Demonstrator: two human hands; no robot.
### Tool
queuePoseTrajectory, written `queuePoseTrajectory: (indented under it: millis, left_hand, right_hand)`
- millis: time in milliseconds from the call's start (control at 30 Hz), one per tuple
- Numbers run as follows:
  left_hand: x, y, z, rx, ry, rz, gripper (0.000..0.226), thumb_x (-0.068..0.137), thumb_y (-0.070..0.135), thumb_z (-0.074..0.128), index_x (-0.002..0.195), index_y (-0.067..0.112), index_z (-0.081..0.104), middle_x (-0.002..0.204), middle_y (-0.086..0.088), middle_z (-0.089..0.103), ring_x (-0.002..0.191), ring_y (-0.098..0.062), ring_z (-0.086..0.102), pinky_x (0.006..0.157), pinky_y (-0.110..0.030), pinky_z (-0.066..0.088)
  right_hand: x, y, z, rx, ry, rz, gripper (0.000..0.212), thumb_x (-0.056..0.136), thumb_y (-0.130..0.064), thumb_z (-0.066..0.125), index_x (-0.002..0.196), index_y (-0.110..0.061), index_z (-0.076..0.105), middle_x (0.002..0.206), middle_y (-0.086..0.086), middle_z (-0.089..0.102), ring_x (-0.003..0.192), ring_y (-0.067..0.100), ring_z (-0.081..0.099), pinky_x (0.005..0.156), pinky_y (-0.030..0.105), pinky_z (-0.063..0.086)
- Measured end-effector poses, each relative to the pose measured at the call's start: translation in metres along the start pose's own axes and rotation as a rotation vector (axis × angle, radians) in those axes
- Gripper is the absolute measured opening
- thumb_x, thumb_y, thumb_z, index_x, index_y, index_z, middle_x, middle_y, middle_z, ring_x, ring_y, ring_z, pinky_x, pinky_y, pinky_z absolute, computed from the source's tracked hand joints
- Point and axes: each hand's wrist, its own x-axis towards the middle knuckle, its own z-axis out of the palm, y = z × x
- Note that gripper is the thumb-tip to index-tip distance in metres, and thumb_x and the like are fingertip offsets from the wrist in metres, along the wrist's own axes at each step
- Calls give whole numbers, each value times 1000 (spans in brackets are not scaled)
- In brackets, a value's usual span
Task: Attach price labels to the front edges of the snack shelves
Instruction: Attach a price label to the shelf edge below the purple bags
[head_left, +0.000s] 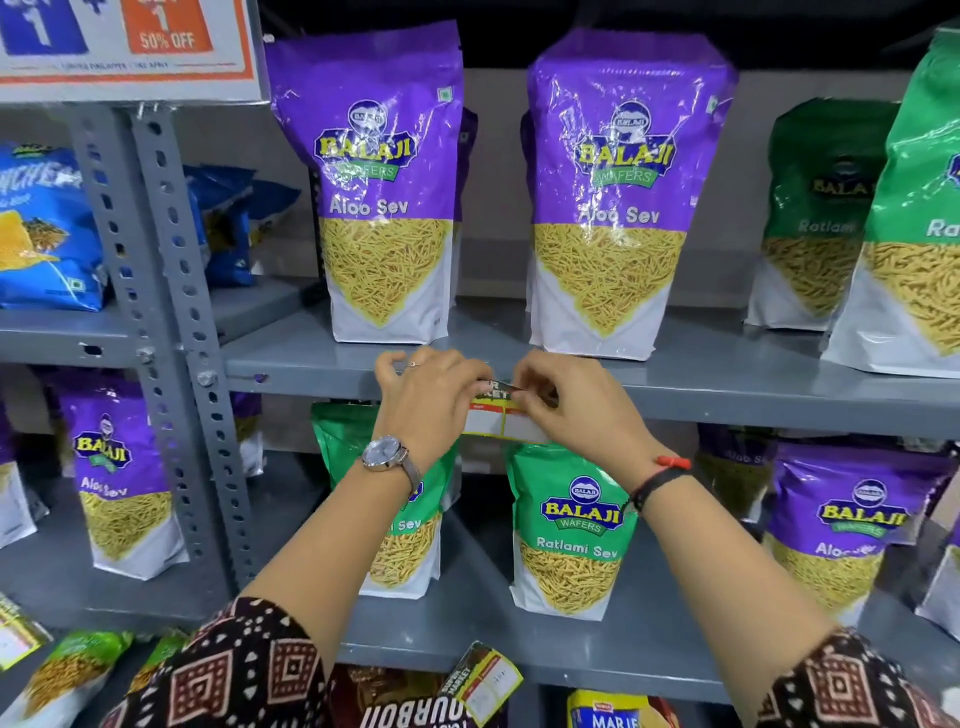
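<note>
A price label (497, 418) with a yellow-and-black top strip and white blank fields lies against the front edge of the grey snack shelf (753, 397). My left hand (426, 387) pinches its left side, a watch on that wrist. My right hand (563, 397) pinches the label's upper right corner, fingers curled over it. Both hands touch the shelf edge. Two purple Aloo Sev bags (387, 202) (613, 208) stand on the shelf directly above the label. Another label (485, 683) hangs tilted on the lower shelf's edge.
Green Ratlami Sev bags (569, 530) stand on the shelf below, more green bags (826, 218) at upper right. A perforated grey upright (171, 312) divides the rack on the left, with blue snack bags (41, 228) beyond it. A 50% off sign (130, 47) hangs top left.
</note>
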Motion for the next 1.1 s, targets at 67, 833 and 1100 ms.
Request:
queuePoseTrajectory:
  millis: [67, 833, 1100]
  left_hand:
    - [1, -1, 0, 0, -40, -12, 12, 79, 22, 57, 74, 19, 68, 65, -3, 65, 70, -29, 59, 67, -37, 17]
    - [1, -3, 14, -177, 57, -177, 17, 70, 7, 77, 67, 12, 61, 76, 3, 44, 74, -20, 42, 61, -27, 9]
    - [1, -13, 21, -283, 62, -169, 11, 73, 19, 70, 76, 11, 64, 82, -9, 66, 82, -27, 59, 68, -24, 16]
  right_hand:
    - [0, -2, 1, -49, 10, 8, 4, 79, -16, 64, 81, -13, 61, 81, 9, 68, 77, 27, 59, 63, 32, 40]
    - [10, -5, 13, -26, 136, 132, 10, 74, -17, 69, 77, -15, 60, 85, 5, 58, 83, 25, 58, 68, 31, 41]
    - [16, -4, 8, 7, 91, 192, 11, 76, -24, 70, 83, -19, 63, 99, 2, 63, 92, 21, 56, 68, 27, 34]
